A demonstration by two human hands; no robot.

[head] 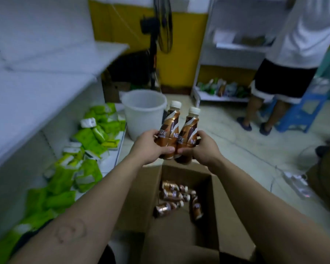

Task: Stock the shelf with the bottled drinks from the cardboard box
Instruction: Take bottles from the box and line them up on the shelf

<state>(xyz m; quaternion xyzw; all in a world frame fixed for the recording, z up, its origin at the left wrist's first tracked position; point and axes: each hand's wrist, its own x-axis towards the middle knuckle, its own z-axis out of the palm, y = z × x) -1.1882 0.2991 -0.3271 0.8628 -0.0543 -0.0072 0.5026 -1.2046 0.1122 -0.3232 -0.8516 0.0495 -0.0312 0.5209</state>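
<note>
I hold two brown coffee bottles with cream caps upright and side by side above the open cardboard box (213, 210). My left hand (151, 147) grips the left bottle (170, 126) around its lower body. My right hand (204, 149) grips the right bottle (189, 130) the same way. The two bottles touch. Several more of the same bottles (176, 199) lie on their sides at the bottom of the box. The white shelf unit (51, 60) runs along my left, its upper boards bare in view.
Green and white packets (88, 145) fill the bottom shelf on the left. A white bucket (144, 111) and a standing fan (161, 25) are ahead. Another person (286, 73) stands at a second shelf by a blue stool (301, 111) on the right.
</note>
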